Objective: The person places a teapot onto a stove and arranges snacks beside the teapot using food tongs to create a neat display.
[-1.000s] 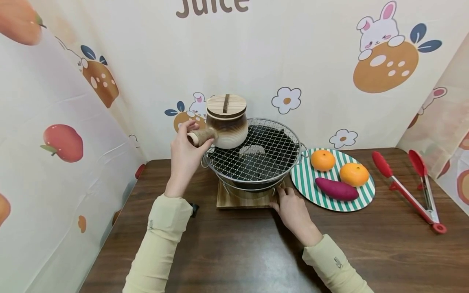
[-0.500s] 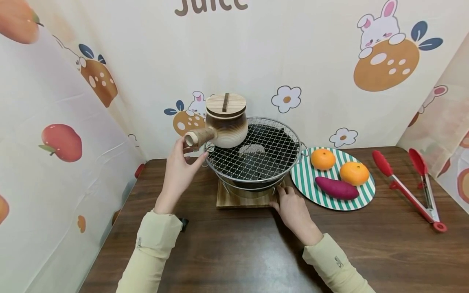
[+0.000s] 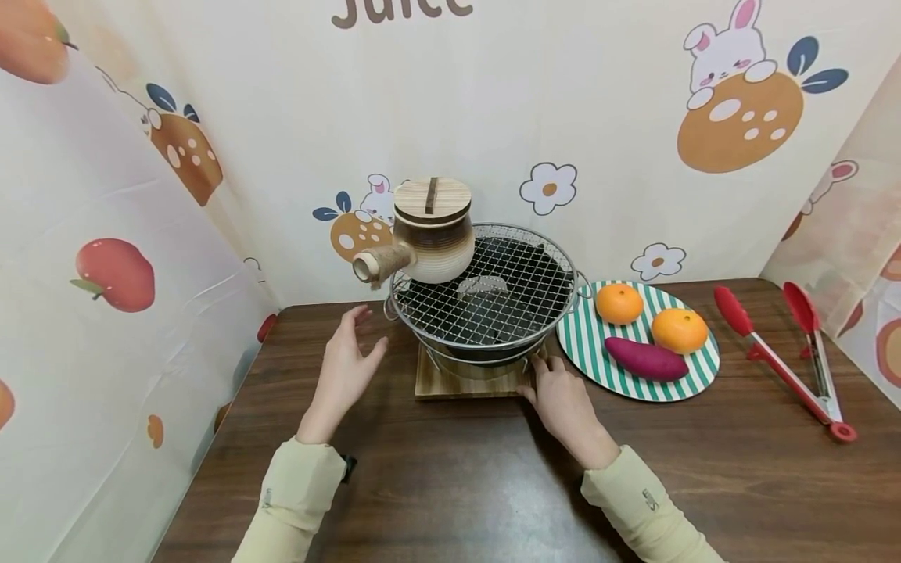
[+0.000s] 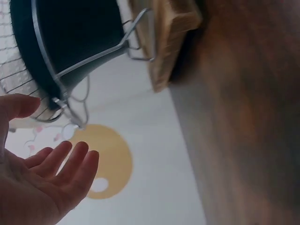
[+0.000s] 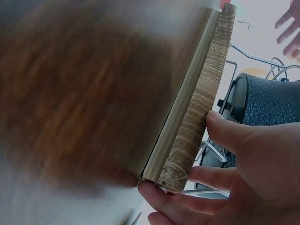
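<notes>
A brown-and-cream clay pot (image 3: 439, 250) with a wooden lid stands on the round wire grill rack (image 3: 493, 324). Its twine-wrapped side handle (image 3: 383, 263) points left. Below that handle is my left hand (image 3: 346, 367), fingers spread and holding nothing; the left wrist view has the same hand (image 4: 42, 180) apart from the rack's wire loop. Under the grill lies a wooden board (image 3: 472, 386). At the board's front right corner, my right hand (image 3: 566, 403) pinches it; close up, thumb and fingers of this hand (image 5: 253, 168) lie round the corner of the board (image 5: 201, 98).
Right of the grill, a green-and-white striped oval plate (image 3: 584, 352) bears two mandarins (image 3: 619, 303) and a purple sweet potato (image 3: 646, 360). Red-tipped tongs (image 3: 791, 379) lie spread farther right on the brown table (image 3: 457, 485). A printed curtain (image 3: 619, 94) rises behind.
My left hand has let go of the pot's handle and moved down, away from it. The pot stays on the rack. My right hand keeps its place at the board's corner.
</notes>
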A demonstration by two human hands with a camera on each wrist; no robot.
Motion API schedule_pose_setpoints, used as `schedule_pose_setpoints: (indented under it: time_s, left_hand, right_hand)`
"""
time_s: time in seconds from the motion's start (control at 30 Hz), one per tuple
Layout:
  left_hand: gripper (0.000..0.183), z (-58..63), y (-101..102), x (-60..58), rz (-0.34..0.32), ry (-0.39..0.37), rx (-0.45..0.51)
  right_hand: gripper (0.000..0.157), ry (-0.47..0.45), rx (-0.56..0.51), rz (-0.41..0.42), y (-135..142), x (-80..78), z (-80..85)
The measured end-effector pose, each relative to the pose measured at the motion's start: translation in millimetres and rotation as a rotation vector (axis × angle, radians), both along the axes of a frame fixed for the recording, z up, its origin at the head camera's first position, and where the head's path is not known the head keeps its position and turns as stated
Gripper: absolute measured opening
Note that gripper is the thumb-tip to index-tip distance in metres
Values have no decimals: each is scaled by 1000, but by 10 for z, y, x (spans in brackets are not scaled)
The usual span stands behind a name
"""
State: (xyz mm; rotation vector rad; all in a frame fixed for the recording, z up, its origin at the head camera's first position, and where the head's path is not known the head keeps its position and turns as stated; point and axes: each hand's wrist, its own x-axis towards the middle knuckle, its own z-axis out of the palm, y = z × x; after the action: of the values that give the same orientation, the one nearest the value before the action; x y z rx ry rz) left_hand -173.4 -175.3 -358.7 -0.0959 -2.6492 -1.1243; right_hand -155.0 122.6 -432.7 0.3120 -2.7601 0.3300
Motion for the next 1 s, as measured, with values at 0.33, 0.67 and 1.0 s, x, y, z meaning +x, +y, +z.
schedule_pose_setpoints:
  time_s: [0.33, 0.67, 1.0]
  left_hand:
    - [61, -308, 87, 50, -28, -101, -108]
    - [73, -462, 229, -3, -114, -200, -248]
    - [79, -485, 363, 0, -133, -240, -295]
  right_hand:
    - [56, 13, -2, 9, -3, -7, -9]
    - [57, 0, -1, 1, 8, -23, -13]
    - [57, -5, -2, 5, 2, -15, -8]
